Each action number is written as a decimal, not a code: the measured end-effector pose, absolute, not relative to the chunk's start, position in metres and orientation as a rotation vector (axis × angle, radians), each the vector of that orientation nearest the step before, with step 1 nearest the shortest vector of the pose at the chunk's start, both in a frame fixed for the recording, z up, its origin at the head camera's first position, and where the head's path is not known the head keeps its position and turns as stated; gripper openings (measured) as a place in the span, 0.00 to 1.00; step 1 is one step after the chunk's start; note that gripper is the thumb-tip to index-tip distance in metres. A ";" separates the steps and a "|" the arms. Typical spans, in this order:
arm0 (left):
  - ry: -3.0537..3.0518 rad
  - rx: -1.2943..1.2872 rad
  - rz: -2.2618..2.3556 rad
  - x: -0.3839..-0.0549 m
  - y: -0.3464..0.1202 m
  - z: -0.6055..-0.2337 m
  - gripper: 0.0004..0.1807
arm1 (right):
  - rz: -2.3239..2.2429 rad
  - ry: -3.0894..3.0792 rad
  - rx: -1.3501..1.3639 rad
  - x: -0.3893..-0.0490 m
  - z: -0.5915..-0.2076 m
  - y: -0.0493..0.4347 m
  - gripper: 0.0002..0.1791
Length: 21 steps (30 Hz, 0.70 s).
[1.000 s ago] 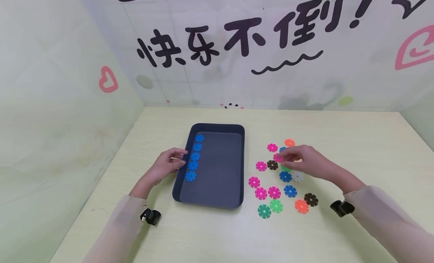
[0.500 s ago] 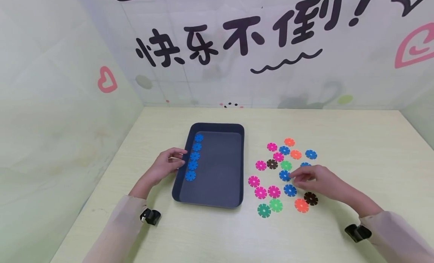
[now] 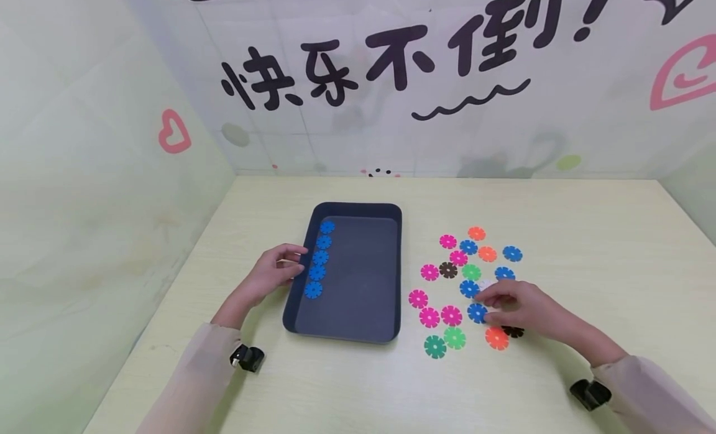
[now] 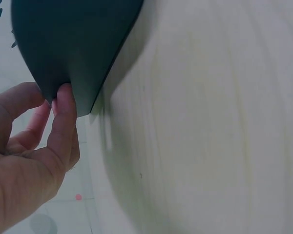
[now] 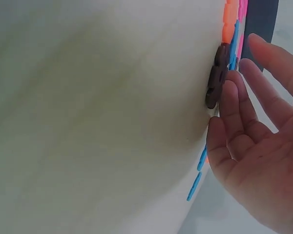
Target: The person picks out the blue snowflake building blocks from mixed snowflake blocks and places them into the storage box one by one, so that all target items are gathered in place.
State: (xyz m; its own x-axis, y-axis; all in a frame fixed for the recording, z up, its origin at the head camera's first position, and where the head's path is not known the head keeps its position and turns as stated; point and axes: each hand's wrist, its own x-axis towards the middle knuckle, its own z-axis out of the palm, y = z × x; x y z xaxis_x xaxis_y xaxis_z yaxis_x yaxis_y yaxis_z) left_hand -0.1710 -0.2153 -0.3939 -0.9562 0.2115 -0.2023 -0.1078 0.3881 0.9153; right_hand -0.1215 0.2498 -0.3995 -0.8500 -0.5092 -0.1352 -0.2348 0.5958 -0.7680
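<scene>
My left hand (image 3: pixel 274 272) is at the left long side of a dark grey tray (image 3: pixel 358 285). In the left wrist view, thumb and fingers pinch the tray's wall (image 4: pixel 78 44). Inside the tray a column of several blue snowflake discs (image 3: pixel 321 258) runs along its left side. Over the scattered discs on the right, my right hand (image 3: pixel 531 309) hangs low with loosely bent fingers, thumb apart from them. Its fingertips are right at a blue snowflake disc (image 3: pixel 475 312); another blue disc (image 3: pixel 468 289) lies just beyond. A white disc (image 3: pixel 488 285) is partly hidden behind the fingers.
Around the right hand lie loose pink (image 3: pixel 429 317), orange (image 3: pixel 496 338), green (image 3: pixel 455 338) and black discs (image 3: pixel 448 270). A dark green disc (image 3: pixel 435 347) is nearest the front. A printed wall (image 3: pixel 358 135) stands behind the table (image 3: pixel 347 390).
My right hand has come back toward the front right from the pink and green discs, then shifted slightly to the blue disc. The left hand stays at the tray.
</scene>
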 end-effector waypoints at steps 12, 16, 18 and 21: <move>2.372 0.078 1.577 -0.170 -0.215 -0.393 0.20 | -1.009 2.527 -0.666 -0.126 -0.397 0.243 0.19; 2.367 0.083 1.584 -0.171 -0.215 -0.394 0.20 | -0.976 2.542 -0.672 -0.127 -0.398 0.241 0.18; 2.367 0.085 1.584 -0.172 -0.215 -0.394 0.20 | -0.967 2.548 -0.674 -0.127 -0.398 0.240 0.17; 2.369 0.086 1.580 -0.172 -0.215 -0.394 0.20 | -0.959 2.556 -0.678 -0.127 -0.397 0.239 0.17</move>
